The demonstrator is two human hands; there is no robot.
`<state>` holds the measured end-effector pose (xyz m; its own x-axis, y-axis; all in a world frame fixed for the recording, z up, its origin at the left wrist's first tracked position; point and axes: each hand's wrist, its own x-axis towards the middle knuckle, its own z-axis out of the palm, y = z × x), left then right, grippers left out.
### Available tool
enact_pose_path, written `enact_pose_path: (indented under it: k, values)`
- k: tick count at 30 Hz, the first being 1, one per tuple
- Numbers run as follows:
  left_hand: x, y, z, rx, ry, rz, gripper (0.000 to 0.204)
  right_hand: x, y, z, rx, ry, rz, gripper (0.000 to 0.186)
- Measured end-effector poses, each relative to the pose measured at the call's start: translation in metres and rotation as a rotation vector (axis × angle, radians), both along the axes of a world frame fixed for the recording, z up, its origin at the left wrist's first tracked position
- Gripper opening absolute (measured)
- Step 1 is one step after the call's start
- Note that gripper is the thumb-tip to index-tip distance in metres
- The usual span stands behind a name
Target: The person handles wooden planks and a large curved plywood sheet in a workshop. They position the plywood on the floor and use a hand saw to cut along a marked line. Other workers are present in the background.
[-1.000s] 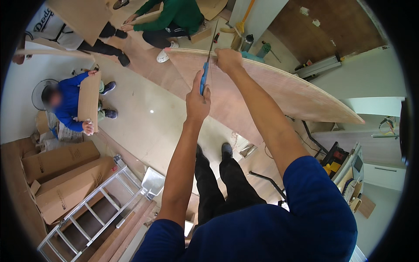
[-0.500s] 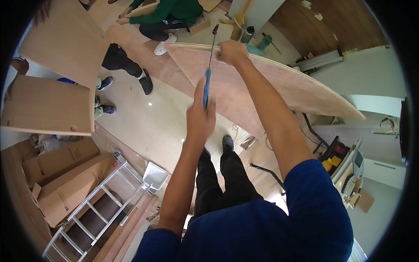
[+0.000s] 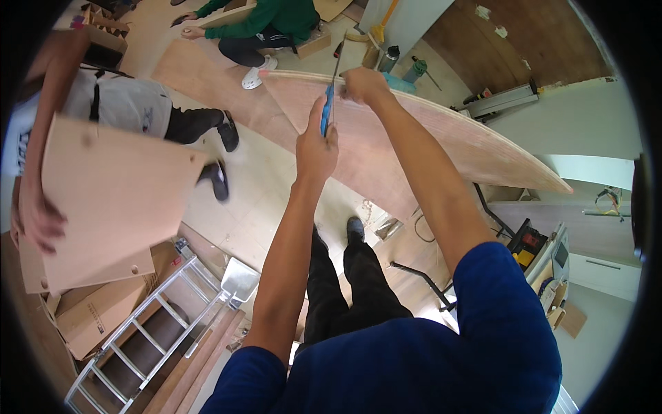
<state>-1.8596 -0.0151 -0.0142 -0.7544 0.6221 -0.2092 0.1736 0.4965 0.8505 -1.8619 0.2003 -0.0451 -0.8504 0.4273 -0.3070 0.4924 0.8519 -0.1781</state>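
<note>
My left hand is wrapped round the blue handle of a hand saw. The saw's thin blade is seen nearly edge-on and points away from me, across the edge of a large wooden panel. The panel is tilted, with a curved, layered rim. Just right of the blade, my right hand grips the panel's top edge, its fingers partly hidden behind the rim. Exactly where the blade meets the wood cannot be made out.
At the left a co-worker carries a brown board close by. Another person in green crouches at the far side. An aluminium ladder, cardboard boxes and a dustpan are at lower left; a black metal leg stands at right.
My left hand and the saw have moved forward, away from me. My right hand keeps its hold on the panel. At the left, the co-worker and the brown board have shifted nearer.
</note>
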Motion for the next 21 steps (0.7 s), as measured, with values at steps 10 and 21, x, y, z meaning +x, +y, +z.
enact_pose_path:
  k: [10, 21]
  values:
    - [0.085, -0.127, 0.032, 0.176, 0.294, -0.046, 0.059, 0.0, 0.002, -0.017, -0.004, 0.077, -0.022, 0.032]
    - [0.07, -0.107, 0.033, 0.136, 0.206, -0.027, 0.061, 0.001, 0.001, -0.004, 0.013, 0.052, -0.003, 0.034]
